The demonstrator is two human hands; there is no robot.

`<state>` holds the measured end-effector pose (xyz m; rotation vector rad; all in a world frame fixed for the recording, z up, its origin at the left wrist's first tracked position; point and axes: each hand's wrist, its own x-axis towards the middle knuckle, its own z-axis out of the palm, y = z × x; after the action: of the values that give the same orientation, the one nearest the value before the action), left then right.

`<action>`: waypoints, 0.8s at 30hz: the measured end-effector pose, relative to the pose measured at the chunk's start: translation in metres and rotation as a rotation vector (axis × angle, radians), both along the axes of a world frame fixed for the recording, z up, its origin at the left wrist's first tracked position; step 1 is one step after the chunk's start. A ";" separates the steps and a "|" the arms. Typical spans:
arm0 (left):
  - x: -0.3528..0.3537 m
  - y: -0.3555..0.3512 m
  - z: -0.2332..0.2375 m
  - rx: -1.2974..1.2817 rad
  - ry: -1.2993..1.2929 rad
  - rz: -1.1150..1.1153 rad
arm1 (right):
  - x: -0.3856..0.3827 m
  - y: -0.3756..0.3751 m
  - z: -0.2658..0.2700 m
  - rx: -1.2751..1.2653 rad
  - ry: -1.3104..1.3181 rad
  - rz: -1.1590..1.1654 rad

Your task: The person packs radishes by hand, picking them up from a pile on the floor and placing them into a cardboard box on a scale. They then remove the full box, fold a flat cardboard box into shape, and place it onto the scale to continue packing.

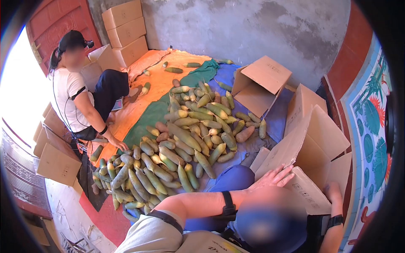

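An opened cardboard box (314, 196) stands at the right, its flaps raised. My left hand (274, 176) lies over the top edge of a near flap, fingers stretched out and somewhat apart. My right hand (333, 192) is at the box's near right corner, with its fingers curled at the cardboard edge; the fingertips are hard to see. Left of the box spreads a large heap of green radishes (183, 137), some with thin roots. Neither hand touches a radish. A blurred blue cap (270, 223) covers part of the bottom of the view.
A co-worker (76, 92) squats at the left, one hand (120, 144) at the heap's edge. An open carton (263, 78) lies tilted behind the heap. Stacked cartons (125, 31) stand by the wall; more boxes (59, 164) are at the left. Orange sheeting (158, 78) covers the floor.
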<state>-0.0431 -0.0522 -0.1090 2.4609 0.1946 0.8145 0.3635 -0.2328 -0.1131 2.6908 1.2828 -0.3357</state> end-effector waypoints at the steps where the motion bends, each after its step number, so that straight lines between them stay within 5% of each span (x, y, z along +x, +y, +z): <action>1: 0.000 -0.001 0.000 -0.020 -0.019 0.010 | -0.040 0.016 0.037 0.144 0.075 0.010; 8: -0.005 0.000 0.002 0.006 -0.019 0.011 | -0.167 0.035 0.109 0.711 0.134 0.101; 17: -0.009 -0.002 0.003 -0.032 -0.102 0.011 | -0.242 -0.010 0.096 0.576 -0.124 0.196; 24: -0.022 -0.001 0.009 -0.107 -0.168 0.098 | -0.248 -0.045 0.078 0.759 -0.439 0.344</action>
<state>-0.0648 -0.0533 -0.0997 2.2850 0.2909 1.0212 0.1153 -0.2778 -0.0354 2.7140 1.9371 0.8995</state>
